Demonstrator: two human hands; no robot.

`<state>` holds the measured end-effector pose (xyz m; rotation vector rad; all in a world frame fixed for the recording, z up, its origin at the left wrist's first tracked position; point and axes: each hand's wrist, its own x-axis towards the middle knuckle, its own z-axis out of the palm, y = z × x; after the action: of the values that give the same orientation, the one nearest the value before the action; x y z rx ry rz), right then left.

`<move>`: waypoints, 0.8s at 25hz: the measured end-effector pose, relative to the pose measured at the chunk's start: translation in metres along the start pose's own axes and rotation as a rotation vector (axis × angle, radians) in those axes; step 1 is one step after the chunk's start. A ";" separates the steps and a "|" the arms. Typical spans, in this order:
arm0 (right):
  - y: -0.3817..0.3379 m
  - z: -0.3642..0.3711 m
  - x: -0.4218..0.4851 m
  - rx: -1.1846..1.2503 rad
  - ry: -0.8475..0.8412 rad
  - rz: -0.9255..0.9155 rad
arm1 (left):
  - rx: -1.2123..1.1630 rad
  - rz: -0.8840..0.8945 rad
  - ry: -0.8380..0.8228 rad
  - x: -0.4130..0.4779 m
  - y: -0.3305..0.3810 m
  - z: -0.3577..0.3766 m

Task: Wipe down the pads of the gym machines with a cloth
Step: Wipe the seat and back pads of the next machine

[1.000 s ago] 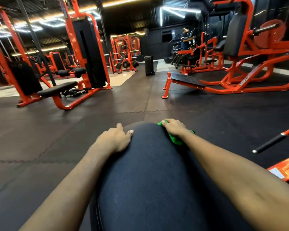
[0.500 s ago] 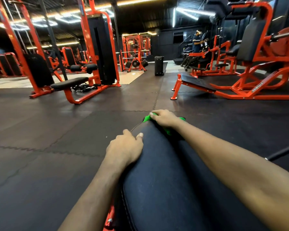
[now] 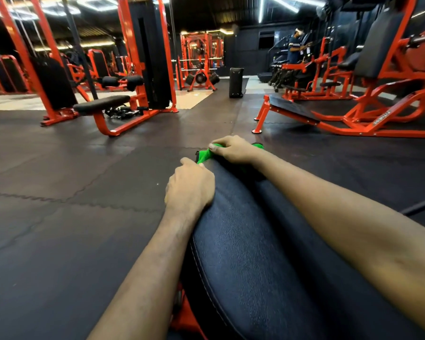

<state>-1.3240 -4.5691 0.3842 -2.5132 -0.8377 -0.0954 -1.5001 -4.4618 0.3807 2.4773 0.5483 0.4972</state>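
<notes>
A long black padded bench pad (image 3: 250, 253) runs away from me in the head view. At its far end my right hand (image 3: 233, 149) presses a bright green cloth (image 3: 204, 154) onto the pad, fingers curled over the cloth. My left hand (image 3: 189, 186) grips the pad's left edge just behind the cloth, fingers wrapped over the rim. Part of the cloth shows past my right hand's far side; the rest is hidden under the hand.
Dark rubber floor mats (image 3: 71, 192) lie to the left. A red cable machine with a black seat (image 3: 103, 104) stands back left, a red leg-press frame (image 3: 353, 114) back right, a black box (image 3: 236, 82) in the middle. A person (image 3: 295, 45) stands far back. A black handle bar (image 3: 420, 204) juts in at right.
My right hand has pushed the green cloth further toward the pad's far end. My left hand has slid forward along the left edge, closing up to the cloth.
</notes>
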 end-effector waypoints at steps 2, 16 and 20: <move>0.000 -0.003 -0.003 0.094 -0.002 0.025 | -0.061 -0.008 0.089 -0.005 0.000 -0.005; -0.088 -0.018 -0.095 0.631 0.152 -0.032 | -0.198 0.187 0.603 -0.044 -0.023 -0.035; -0.024 -0.009 -0.109 0.483 0.452 0.422 | -0.008 0.059 0.257 -0.048 0.031 -0.035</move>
<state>-1.4257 -4.6165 0.3792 -2.0369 -0.1176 -0.2702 -1.5483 -4.4934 0.4150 2.4435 0.5716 0.8469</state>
